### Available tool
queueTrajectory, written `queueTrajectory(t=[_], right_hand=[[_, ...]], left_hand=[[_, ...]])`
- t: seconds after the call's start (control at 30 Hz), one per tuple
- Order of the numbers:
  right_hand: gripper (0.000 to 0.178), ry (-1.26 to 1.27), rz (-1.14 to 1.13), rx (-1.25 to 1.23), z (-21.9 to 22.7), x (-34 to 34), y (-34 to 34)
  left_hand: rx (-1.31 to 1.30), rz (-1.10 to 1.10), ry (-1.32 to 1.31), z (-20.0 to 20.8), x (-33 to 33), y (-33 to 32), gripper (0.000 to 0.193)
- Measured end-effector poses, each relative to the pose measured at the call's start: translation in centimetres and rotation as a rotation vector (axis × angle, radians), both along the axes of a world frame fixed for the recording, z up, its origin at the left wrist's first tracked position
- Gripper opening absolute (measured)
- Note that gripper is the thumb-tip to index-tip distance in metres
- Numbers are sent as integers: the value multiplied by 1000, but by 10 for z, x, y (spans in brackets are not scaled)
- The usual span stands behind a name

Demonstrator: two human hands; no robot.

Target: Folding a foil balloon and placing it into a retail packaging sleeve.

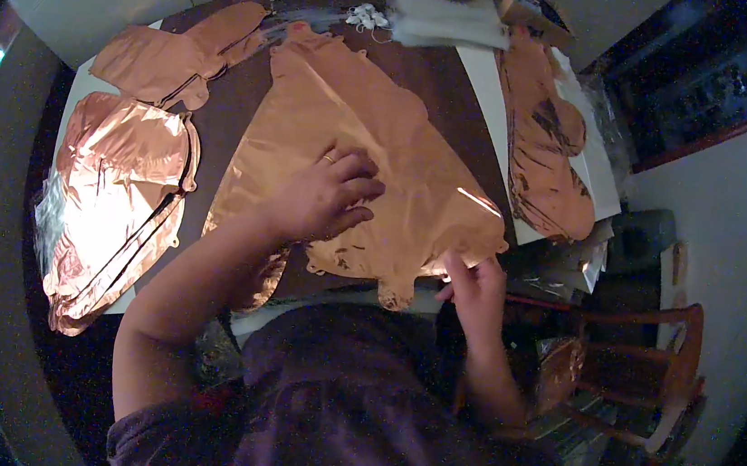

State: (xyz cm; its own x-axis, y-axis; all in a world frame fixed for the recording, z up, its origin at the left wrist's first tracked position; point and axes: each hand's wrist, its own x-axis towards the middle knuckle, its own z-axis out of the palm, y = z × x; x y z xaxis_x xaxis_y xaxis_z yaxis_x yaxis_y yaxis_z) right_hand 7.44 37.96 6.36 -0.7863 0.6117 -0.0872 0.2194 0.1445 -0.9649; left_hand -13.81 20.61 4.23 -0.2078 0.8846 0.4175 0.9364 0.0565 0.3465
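Observation:
A large flat copper-coloured foil balloon (348,130) lies uninflated across the middle of the dark table, its tabbed neck (396,295) pointing toward me. Over its centre is my left hand (330,194), palm down, fingers loosely bent and apart, holding nothing; a ring shows on one finger. Whether it touches the foil, I cannot tell. At the near right edge of the balloon, my right hand (476,294) has the foil's rim between thumb and fingers. Another strip of the same foil (266,284) hangs at the table's near edge, below my left forearm.
More flat foil balloons lie on white sheets: a bright one (118,197) at left, another (169,57) at far left, one (546,147) at right. White string (369,18), a clear plastic bag (447,9) and a cardboard box (529,8) sit at the back. A wooden chair (683,366) stands right.

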Motion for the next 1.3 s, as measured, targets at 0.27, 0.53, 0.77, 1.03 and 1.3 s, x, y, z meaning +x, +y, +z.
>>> queueTrajectory(t=[0.27, 0.53, 0.77, 1.03, 1.3], right_hand=[[19, 45, -30, 559, -5, 0, -5], [18, 79, 12, 765, 16, -16, -26], [25, 325, 410, 1094, -5, -18, -46], [14, 385, 740, 698, 2, -30, -1], [32, 127, 606, 1178, -7, -68, 27]], left_hand=[[-92, 45, 22, 0, 0, 0, 49], [-144, 86, 24, -2, 4, 0, 50], [-201, 128, 181, -10, -1, -1, 65], [-238, 121, 294, -6, 2, -3, 67], [-106, 158, 308, -23, 0, 1, 62]])
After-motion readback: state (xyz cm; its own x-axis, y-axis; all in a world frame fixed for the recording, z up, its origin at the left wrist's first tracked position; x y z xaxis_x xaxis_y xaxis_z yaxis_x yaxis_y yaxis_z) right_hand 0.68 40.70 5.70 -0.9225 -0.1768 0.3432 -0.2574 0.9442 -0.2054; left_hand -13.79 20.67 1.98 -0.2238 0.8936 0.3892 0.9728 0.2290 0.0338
